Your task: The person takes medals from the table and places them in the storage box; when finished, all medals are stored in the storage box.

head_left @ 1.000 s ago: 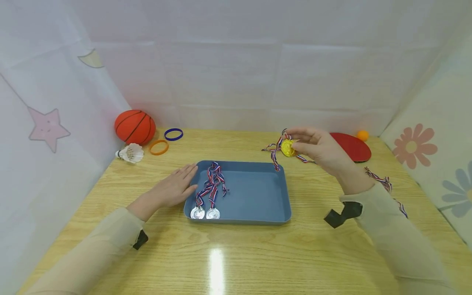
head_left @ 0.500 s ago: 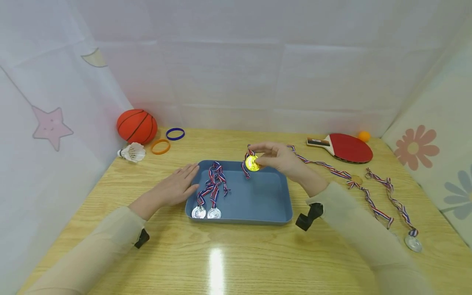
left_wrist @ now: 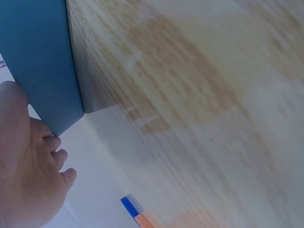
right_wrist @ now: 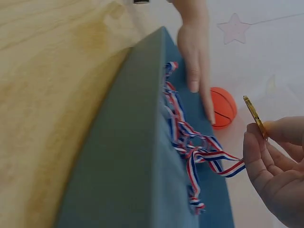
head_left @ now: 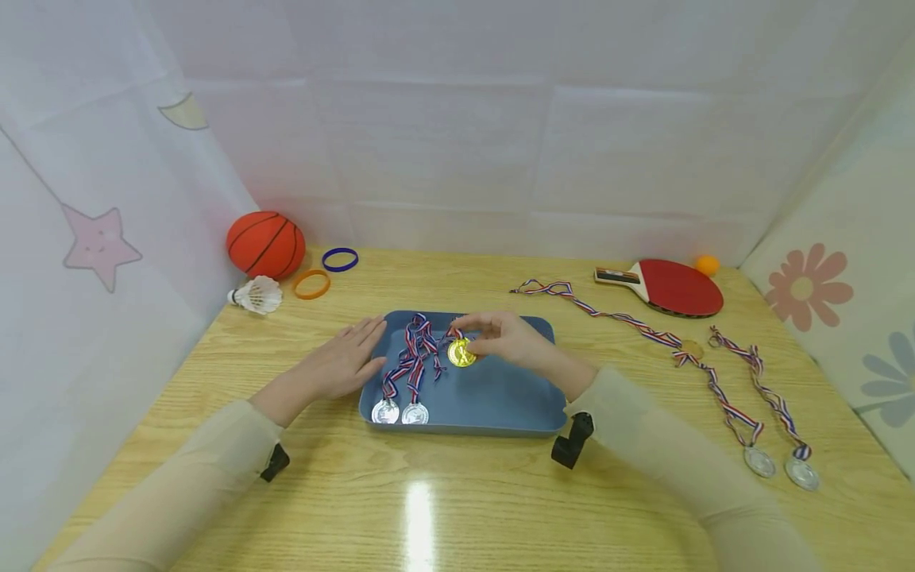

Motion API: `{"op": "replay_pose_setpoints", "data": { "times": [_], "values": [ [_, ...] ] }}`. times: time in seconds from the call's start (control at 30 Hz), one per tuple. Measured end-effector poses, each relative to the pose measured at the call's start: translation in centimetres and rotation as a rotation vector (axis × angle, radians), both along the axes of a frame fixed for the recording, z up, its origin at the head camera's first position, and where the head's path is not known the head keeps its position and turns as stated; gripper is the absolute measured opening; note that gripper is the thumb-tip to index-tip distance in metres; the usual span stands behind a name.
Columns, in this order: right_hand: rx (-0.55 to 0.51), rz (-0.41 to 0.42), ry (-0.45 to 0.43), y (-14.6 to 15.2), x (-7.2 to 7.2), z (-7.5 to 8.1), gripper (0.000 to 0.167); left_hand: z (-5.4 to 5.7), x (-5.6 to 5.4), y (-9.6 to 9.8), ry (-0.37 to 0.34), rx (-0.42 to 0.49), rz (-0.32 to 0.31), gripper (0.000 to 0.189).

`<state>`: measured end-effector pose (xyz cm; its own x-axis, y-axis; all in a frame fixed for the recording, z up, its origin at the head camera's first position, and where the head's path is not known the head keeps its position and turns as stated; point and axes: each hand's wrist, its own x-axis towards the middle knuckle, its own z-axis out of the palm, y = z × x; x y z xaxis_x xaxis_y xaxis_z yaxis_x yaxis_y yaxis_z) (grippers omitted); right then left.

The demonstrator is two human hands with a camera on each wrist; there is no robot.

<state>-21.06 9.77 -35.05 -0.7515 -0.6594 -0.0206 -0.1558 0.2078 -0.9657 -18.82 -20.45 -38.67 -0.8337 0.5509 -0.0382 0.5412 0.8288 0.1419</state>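
A blue-grey tray (head_left: 465, 430) stands on the wooden table. Two silver medals (head_left: 415, 413) with striped red, white and blue ribbons (head_left: 413, 357) lie in its left part. My right hand (head_left: 511, 342) pinches a gold medal (head_left: 461, 353) between thumb and fingers over the tray's middle; in the right wrist view the medal (right_wrist: 255, 116) shows edge-on, with striped ribbon trailing below the fingers. My left hand (head_left: 341, 359) rests with straight fingers along the tray's left side; in the left wrist view its fingers (left_wrist: 56, 147) lie against the tray wall (left_wrist: 47, 61).
Right of the tray lie two more silver medals (head_left: 759, 461) and a gold-coloured one (head_left: 691, 349) on ribbons. A table tennis bat (head_left: 679, 287) and orange ball (head_left: 707, 264) are behind them. Back left are a basketball (head_left: 266, 245), shuttlecock (head_left: 256, 295), orange wristband (head_left: 311, 284) and blue wristband (head_left: 340, 260).
My right hand has carried the gold medal leftward and toward me, from beyond the tray's back right corner to over its middle. My left hand has stayed at the tray's left side.
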Motion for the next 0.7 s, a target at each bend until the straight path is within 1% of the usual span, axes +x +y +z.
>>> {"op": "replay_pose_setpoints", "data": {
  "times": [0.13,0.23,0.37,0.57,0.63,0.7],
  "values": [
    [0.053,0.032,0.011,-0.7,0.8,-1.2,0.037,0.0,0.0,0.0,0.0,0.0,-0.003,0.062],
    [0.06,0.068,0.021,-1.1,1.3,-2.3,0.036,0.0,0.0,0.0,0.001,0.0,-0.004,0.062],
    [0.069,0.103,0.03,-1.7,1.8,-3.7,0.03,0.0,0.0,0.0,0.003,0.0,-0.005,0.062],
    [0.148,0.119,0.036,-2.2,2.8,-4.6,0.022,0.0,0.0,0.0,0.002,-0.002,-0.005,0.062],
    [0.18,0.125,0.052,-2.3,3.0,-4.8,0.019,0.0,0.0,0.0,0.002,-0.002,-0.006,0.062],
    [0.207,0.142,0.102,-2.5,3.1,-5.0,0.016,0.1,0.0,0.0,-0.002,0.0,-0.006,0.063]
  ]
}}
